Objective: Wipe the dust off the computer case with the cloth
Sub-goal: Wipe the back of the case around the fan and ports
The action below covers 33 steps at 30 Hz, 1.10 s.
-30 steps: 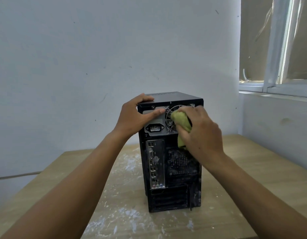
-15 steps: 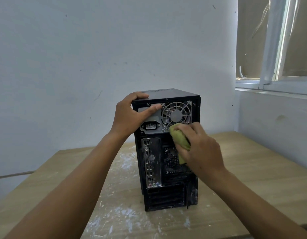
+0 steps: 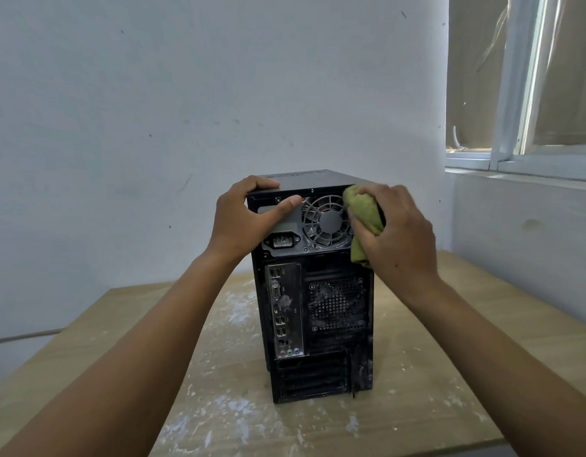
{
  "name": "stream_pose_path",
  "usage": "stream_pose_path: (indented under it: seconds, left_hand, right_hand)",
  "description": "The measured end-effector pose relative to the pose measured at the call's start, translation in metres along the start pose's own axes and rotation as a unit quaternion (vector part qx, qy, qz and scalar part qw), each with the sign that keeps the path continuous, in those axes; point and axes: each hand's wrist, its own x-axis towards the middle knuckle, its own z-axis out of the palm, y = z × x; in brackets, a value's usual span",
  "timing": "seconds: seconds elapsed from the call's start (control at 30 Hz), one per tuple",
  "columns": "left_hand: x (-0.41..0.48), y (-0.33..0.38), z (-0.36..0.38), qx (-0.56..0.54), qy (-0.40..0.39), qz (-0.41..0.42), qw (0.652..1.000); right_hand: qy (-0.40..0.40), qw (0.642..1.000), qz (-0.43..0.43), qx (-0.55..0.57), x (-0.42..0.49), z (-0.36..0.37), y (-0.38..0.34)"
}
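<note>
Cloth (image 3: 364, 214) at the upper right corner of the rear panel

The computer case (image 3: 321, 328) stands upright on the wooden table (image 3: 449, 374), long axis vertical, rear panel turned toward you; your left hand (image 3: 242, 222) grips its top left edge, fingers curled over the top and thumb lying across the back toward the fan grille (image 3: 327, 222). Your right hand (image 3: 400, 235) holds the bunched green cloth, fingers wrapped round it, and presses it against the top right corner, just beside the grille.

The coming stroke turns on this: nearly all the dusty surface lies below the cloth, down the case's long axis; your right hand is the nearer one to it, so the sweep, as I judge it, should run downward along the right side while your left hand braces the top.

The case is black and dirty; grey dust clogs the perforated vent (image 3: 337, 305) under the power supply; smears cover the port plate (image 3: 283, 311); streaks mark the lower right strip beside the slot covers; pale flecks are scattered over the table around the base. By that look the wiping is only partly done; take care that a firm push does not slide the case, and that the grille's ribs do not snag the cloth.
</note>
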Motion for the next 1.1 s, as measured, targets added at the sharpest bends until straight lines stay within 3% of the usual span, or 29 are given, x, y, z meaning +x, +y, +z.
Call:
stream_pose_path:
  seconds: [0.13, 0.4, 0.63, 0.83, 1.1]
  left_hand:
    - [0.007, 0.01, -0.006, 0.025, -0.048, 0.02, 0.998]
    - [0.024, 0.027, -0.011, 0.23, -0.15, 0.082, 0.958]
    - [0.024, 0.022, -0.012, 0.181, -0.143, 0.074, 0.97]
    - [0.02, 0.019, -0.009, 0.165, -0.114, 0.081, 0.976]
    - [0.018, 0.013, -0.006, 0.165, -0.088, 0.103, 0.977]
  right_hand:
    - [-0.024, 1.0, -0.006, 0.001, -0.022, 0.007, 0.007]
    - [-0.107, 0.993, -0.032, -0.033, -0.068, 0.011, 0.014]
    - [-0.104, 0.994, -0.019, -0.023, -0.036, -0.009, 0.01]
    - [0.009, 1.0, 0.013, 0.021, 0.011, -0.023, 0.0]
    - [-0.065, 0.998, -0.011, -0.01, -0.027, -0.005, 0.014]
